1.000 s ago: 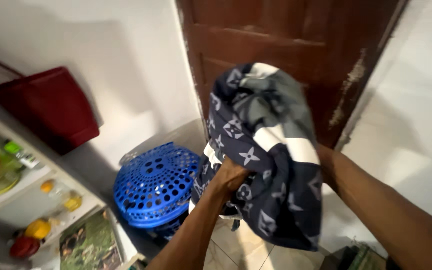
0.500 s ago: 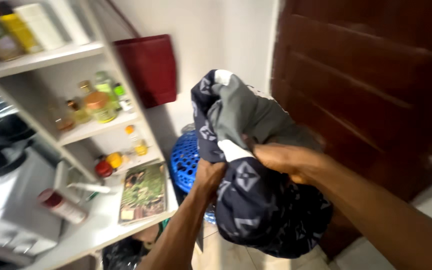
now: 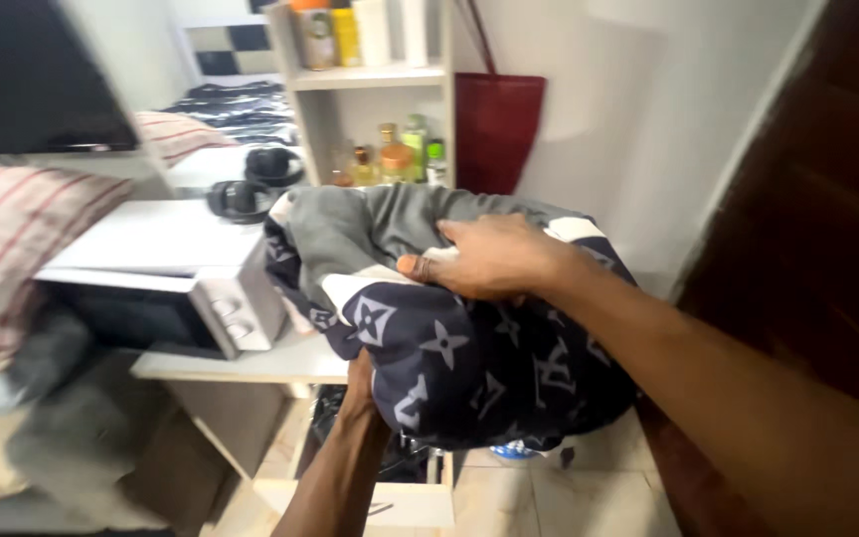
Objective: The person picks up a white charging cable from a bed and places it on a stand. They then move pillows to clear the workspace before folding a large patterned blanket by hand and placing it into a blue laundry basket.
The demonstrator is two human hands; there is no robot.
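Note:
A bundled dark navy garment (image 3: 469, 368) with white star-like patterns and grey and white bands fills the middle of the head view. My right hand (image 3: 489, 261) lies on top of the bundle, fingers closed on the cloth. My left hand (image 3: 360, 383) grips the bundle from below, mostly hidden under the fabric. The garment is held in the air in front of a white shelf unit (image 3: 370, 80).
A white microwave (image 3: 171, 288) stands on a low white table at left, with black headphones (image 3: 241, 199) on top. Bottles (image 3: 400, 154) sit on the shelf. A dark red bag (image 3: 494, 129) hangs on the wall. A brown wooden door (image 3: 827, 229) is at right; striped pillow (image 3: 12, 239) at left.
The view has swung left, away from the door and the blue basket toward the microwave and shelf. Both hands have kept hold of the garment bundle throughout.

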